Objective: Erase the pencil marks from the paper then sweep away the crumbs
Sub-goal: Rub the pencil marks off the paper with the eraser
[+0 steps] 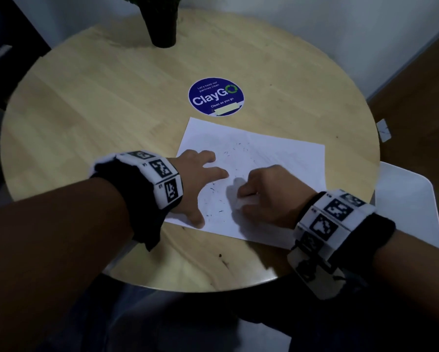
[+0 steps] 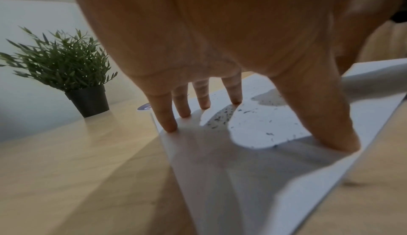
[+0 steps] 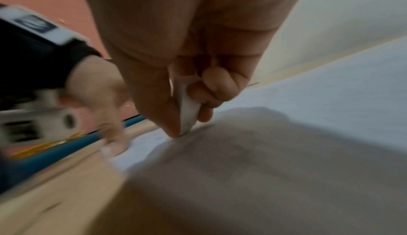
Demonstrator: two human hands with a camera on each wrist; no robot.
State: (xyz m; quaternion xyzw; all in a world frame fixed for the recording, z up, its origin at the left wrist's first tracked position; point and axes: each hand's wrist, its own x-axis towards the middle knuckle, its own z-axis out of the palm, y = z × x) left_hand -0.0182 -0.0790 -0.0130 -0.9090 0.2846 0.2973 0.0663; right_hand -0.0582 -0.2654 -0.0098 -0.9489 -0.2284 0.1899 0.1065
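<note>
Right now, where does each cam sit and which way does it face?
Head: on the person's head, looking forward and down at the round table; both forearms, left hand and right hand on the paper.
Left wrist: looks along spread fingers pressing the paper, toward the potted plant.
Right wrist: looks along fingers pinching the eraser; left hand opposite.
Shared: paper, crumbs.

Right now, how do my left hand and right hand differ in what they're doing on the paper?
The left hand is spread, fingertips pressing the paper down; the right hand is curled, pinching a white eraser against the sheet. The left hand holds nothing; the right hand grips the tool. Both rest on the paper among dark crumbs.
</note>
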